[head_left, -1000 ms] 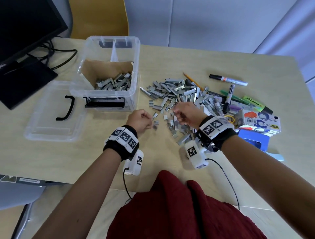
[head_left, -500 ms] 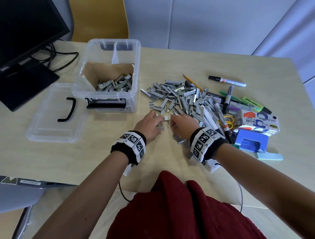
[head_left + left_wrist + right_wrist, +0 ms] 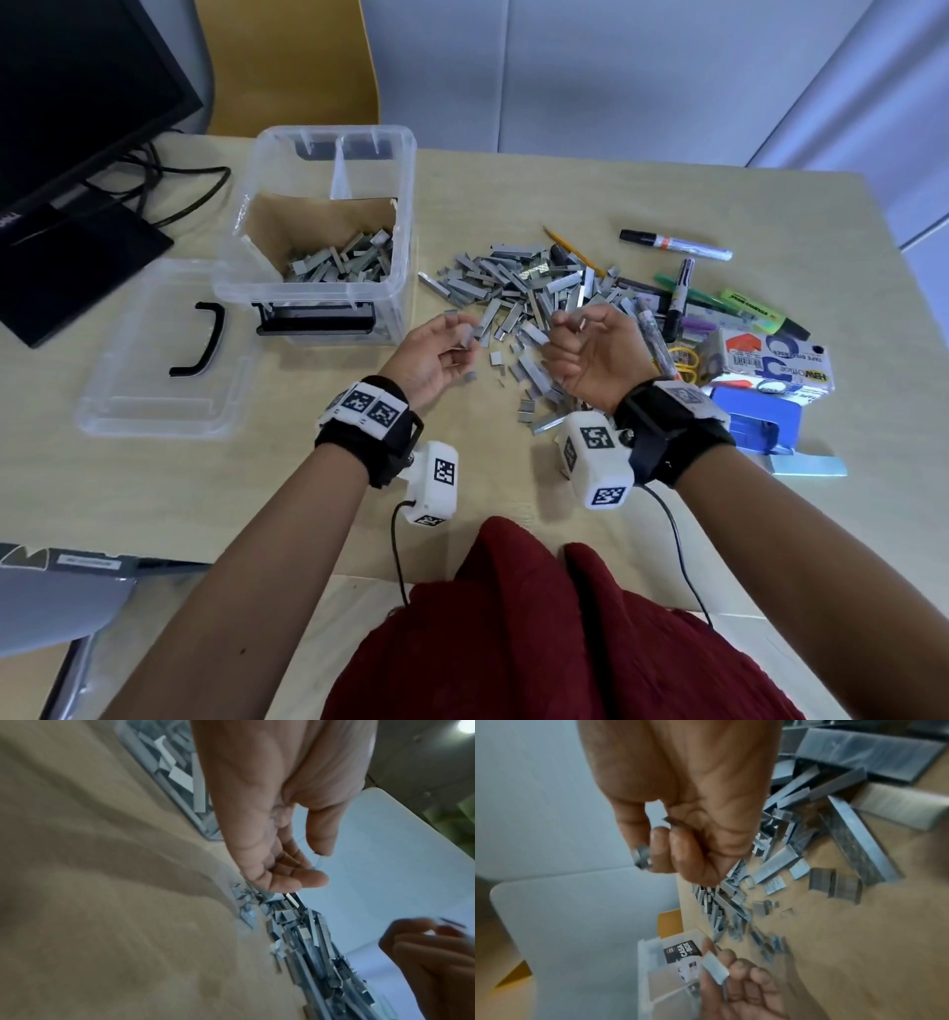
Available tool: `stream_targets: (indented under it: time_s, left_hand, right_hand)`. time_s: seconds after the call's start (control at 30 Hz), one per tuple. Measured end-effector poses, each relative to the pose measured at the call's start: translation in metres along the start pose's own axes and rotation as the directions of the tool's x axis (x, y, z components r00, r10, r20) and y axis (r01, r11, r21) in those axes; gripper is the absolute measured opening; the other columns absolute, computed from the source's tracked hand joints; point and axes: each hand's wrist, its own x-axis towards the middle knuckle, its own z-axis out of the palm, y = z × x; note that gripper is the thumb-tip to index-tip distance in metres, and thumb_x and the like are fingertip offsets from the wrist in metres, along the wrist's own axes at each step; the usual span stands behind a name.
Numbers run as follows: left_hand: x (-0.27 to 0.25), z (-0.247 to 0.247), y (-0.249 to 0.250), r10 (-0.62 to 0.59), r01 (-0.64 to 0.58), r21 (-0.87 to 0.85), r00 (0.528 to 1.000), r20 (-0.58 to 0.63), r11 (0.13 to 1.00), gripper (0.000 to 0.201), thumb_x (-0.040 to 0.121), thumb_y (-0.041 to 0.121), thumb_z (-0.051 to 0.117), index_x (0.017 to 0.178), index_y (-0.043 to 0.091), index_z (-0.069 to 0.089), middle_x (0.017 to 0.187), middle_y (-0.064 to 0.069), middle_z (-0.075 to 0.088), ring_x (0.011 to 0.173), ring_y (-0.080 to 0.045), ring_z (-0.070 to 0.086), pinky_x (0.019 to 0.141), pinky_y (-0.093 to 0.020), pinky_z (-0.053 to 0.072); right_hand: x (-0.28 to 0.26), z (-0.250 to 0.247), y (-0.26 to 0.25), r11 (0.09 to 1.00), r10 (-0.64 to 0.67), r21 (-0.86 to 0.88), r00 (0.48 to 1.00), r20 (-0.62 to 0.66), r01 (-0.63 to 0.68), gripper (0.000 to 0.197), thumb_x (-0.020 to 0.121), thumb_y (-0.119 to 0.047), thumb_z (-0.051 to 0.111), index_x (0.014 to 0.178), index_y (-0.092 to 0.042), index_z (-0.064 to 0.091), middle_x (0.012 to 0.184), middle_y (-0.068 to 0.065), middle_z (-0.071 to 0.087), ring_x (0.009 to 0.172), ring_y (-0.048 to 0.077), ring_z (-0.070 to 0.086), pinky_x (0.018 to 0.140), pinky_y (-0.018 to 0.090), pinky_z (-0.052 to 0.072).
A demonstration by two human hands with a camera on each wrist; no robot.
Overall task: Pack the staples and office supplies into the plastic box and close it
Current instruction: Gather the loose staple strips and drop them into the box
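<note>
The left hand (image 3: 436, 354) is hovering palm-up above the bench (image 3: 513, 169), just right of the clear plastic box (image 3: 328, 154), its fingers curling round a short strip of staples (image 3: 468, 336) with smaller bits lying in the palm. The right hand (image 3: 590, 354) is hanging over the near edge of the loose staple pile (image 3: 518, 288), which is lying on the bench to the right of the box; its fingertips are pinching a small clump of staples (image 3: 641, 858), as the right wrist view is showing. Inside the box a brown card liner (image 3: 308, 226) is holding a heap of staples (image 3: 344, 262). The box lid (image 3: 128, 385), with its black handle, is lying flat on the bench to the left of the box. Markers, a pencil, a highlighter, a tape carton (image 3: 770, 360) and a blue hole punch (image 3: 765, 426) are lying beyond the pile, further right of the box.
</note>
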Motion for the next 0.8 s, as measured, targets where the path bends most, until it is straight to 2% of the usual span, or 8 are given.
stream_targets:
  time_s: [0.17,0.23,0.3,0.37,0.43,0.57,0.7,0.8]
  left_hand:
    - [0.002,0.002,0.005,0.003,0.005,0.058,0.992,-0.129,0.998,0.031,0.094,0.015,0.04,0.063,0.012,0.046,0.05,0.001,0.05,0.045,-0.011,0.042,0.046,-0.019,0.038]
    - [0.005,0.002,0.001,0.109,0.001,0.52,0.978,-0.181,0.854,0.031,0.095,0.018,0.044,0.064,0.013,0.044,0.055,-0.002,0.044,0.049,-0.014,0.038,0.049,-0.021,0.034]
    - [0.009,-0.001,-0.005,0.243,0.004,0.845,0.957,-0.159,0.535,0.022,0.093,0.022,0.047,0.074,0.012,0.051,0.067,-0.004,0.053,0.06,-0.019,0.05,0.057,-0.025,0.042]
    - [0.009,-0.003,-0.008,0.264,0.015,0.965,0.961,-0.087,0.262,0.013,0.091,0.028,0.049,0.092,0.015,0.052,0.078,-0.004,0.059,0.07,-0.025,0.056,0.064,-0.031,0.045]
    - [0.009,-0.005,-0.009,0.222,0.047,0.995,0.973,-0.067,0.093,0.03,0.089,0.039,0.053,0.107,0.016,0.044,0.086,-0.006,0.057,0.078,-0.027,0.057,0.068,-0.033,0.045]
    - [0.013,-0.005,-0.013,0.15,0.087,0.994,0.986,-0.075,-0.073,0.062,0.086,0.051,0.056,0.125,0.01,0.032,0.101,-0.01,0.061,0.089,-0.029,0.061,0.073,-0.036,0.05]
    - [0.015,0.001,-0.017,0.112,0.037,0.989,0.993,-0.022,-0.14,0.042,0.097,0.034,0.043,0.123,0.003,0.032,0.113,-0.018,0.06,0.097,-0.034,0.059,0.07,-0.035,0.041]
    - [0.016,0.004,-0.017,0.106,-0.004,0.975,0.994,0.028,-0.221,0.029,0.1,0.023,0.033,0.119,0.001,0.036,0.112,-0.021,0.059,0.097,-0.036,0.058,0.067,-0.036,0.036]
  right_hand:
    - [0.009,0.004,0.004,0.865,-0.096,-0.501,0.964,-0.247,-0.042,0.031,0.09,-0.016,0.04,0.06,-0.013,0.042,0.057,0.002,0.039,0.038,0.009,0.032,0.036,0.017,0.024]
    - [0.016,0.007,0.01,0.563,-0.21,-0.821,0.945,-0.252,-0.094,0.037,0.093,-0.018,0.047,0.056,-0.014,0.041,0.054,0.0,0.035,0.035,0.007,0.03,0.036,0.017,0.025]
    - [0.021,0.011,0.019,0.111,-0.274,-0.988,0.952,-0.136,-0.109,0.035,0.093,-0.02,0.05,0.058,-0.012,0.045,0.054,-0.002,0.04,0.04,0.004,0.039,0.041,0.013,0.032]
    - [0.027,0.013,0.029,-0.235,-0.223,-0.964,0.972,-0.074,-0.127,0.024,0.092,-0.021,0.051,0.07,-0.01,0.054,0.069,0.0,0.053,0.065,0.012,0.054,0.057,0.018,0.043]
    - [0.033,0.015,0.037,-0.396,-0.197,-0.905,0.977,-0.083,-0.157,0.017,0.091,-0.02,0.05,0.09,-0.006,0.059,0.092,0.008,0.06,0.088,0.025,0.059,0.076,0.032,0.05]
    - [0.035,0.024,0.045,-0.542,-0.239,-0.819,0.969,-0.062,-0.186,0.018,0.093,-0.013,0.042,0.1,-0.003,0.055,0.108,0.016,0.06,0.1,0.032,0.058,0.082,0.038,0.048]
    - [0.033,0.03,0.049,-0.629,-0.208,-0.763,0.978,-0.019,-0.149,0.023,0.093,-0.008,0.039,0.111,0.0,0.052,0.116,0.017,0.056,0.108,0.033,0.055,0.087,0.039,0.046]
    - [0.037,0.025,0.044,-0.489,-0.217,-0.854,0.973,-0.08,-0.179,0.013,0.089,-0.005,0.043,0.083,-0.001,0.054,0.084,0.012,0.057,0.085,0.03,0.059,0.068,0.032,0.049]
